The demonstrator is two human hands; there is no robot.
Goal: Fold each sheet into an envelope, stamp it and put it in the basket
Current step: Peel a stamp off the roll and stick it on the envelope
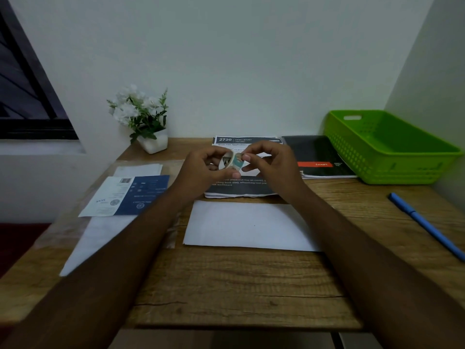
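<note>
Above the far middle of the tabletop (239, 285), I had both hands around a small stamp roll (232, 161): the left hand (201, 170) gripped it with curled fingers, and the right hand (271, 165) pinched its patterned loose end. The white sheet (249, 225), seemingly folded, lay flat on the tabletop just nearer me, so I judged this the stamping step. The next move called for peeling one stamp free, pressing it onto the sheet, then carrying that to the green basket (364, 159) far right
</note>
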